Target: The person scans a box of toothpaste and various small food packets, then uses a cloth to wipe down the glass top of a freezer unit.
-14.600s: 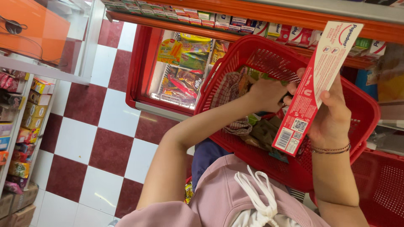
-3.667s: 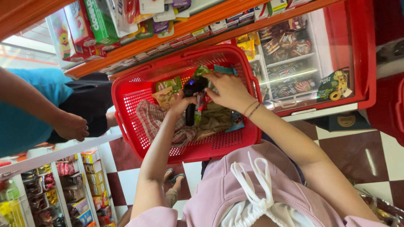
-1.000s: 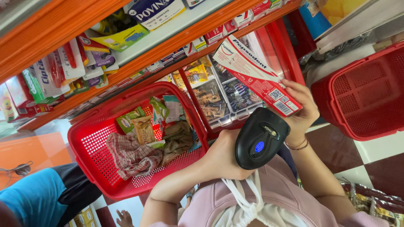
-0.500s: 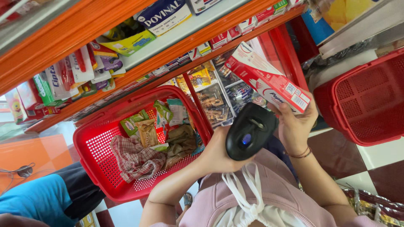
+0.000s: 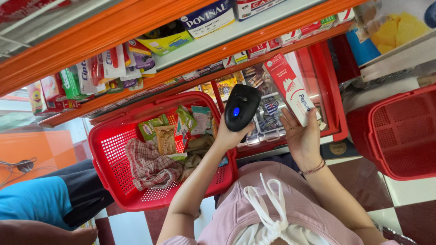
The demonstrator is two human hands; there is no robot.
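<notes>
1. Toothpaste-style carton [image 5: 290, 88], a long red and white cardboard box with sharp folded edges, sits at about 1 o'clock from the picture's middle, tilted, its lower end in the right hand [image 5: 302, 138].
2. That right hand is closed on the carton's lower end, fingers wrapped round one side, palm facing the camera; a thin bracelet [image 5: 313, 169] rings the wrist.
3. At 12 o'clock from the middle, the left hand [image 5: 229, 136] is clasped around the grip of a black handheld scanner [image 5: 240, 106], smooth rounded plastic with a small blue light glowing on its back.
4. Scanner head and carton stand just beside each other, with a narrow gap between them; I cannot tell whether they touch.
5. At 9 o'clock lies a red plastic basket [image 5: 109, 159], its walls a perforated grid, rim rounded; it holds crinkled snack packets [image 5: 163, 136] and a checked cloth [image 5: 147, 163].
6. Its right rim lies under the left forearm, so there is little free room there.
7. At 3 o'clock a second red basket [image 5: 399, 136] shows bare mesh.
8. Overhead, at 11 to 1 o'clock, orange-edged shelves [image 5: 136, 27] crowd the space with boxed goods.
9. At 8 o'clock another person's blue sleeve [image 5: 32, 204] closes in.
</notes>
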